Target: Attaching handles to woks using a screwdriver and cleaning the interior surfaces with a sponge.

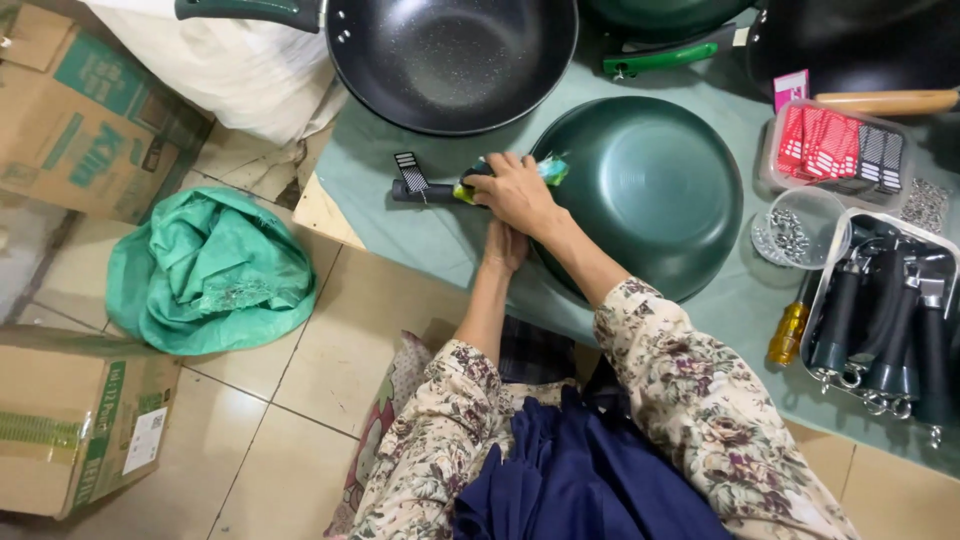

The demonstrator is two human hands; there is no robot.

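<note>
**Handle going onto the upturned green pan**

Head view: I saw the green pan [640, 190] lying bottom-up on the cloth-covered table [400, 220], its rim toward me. At its left edge a dark handle [425, 190] stuck out sideways, a striped tag at its far end. My right hand [515, 190] was closed over the joint where handle met pan, fingers curled around a bit of green and blue wrapping there. My left hand [503, 245] sat just below it, pressed up against the pan's edge; whether its fingers pinched anything I could not tell, as the right hand and wrist covered them.

To the right lay a tray of spare handles [885, 320], a clear bowl of screws [795, 230], and a yellow-gripped screwdriver [790, 330] beside the tray. A black wok [450, 55] sat beyond the pan.

I judged this to be the seating step: handle held against its bracket, not yet fastened. The next move would call for keeping the joint steady with one hand while the other fetched a screw and the driver, both well apart from the joint.
</note>
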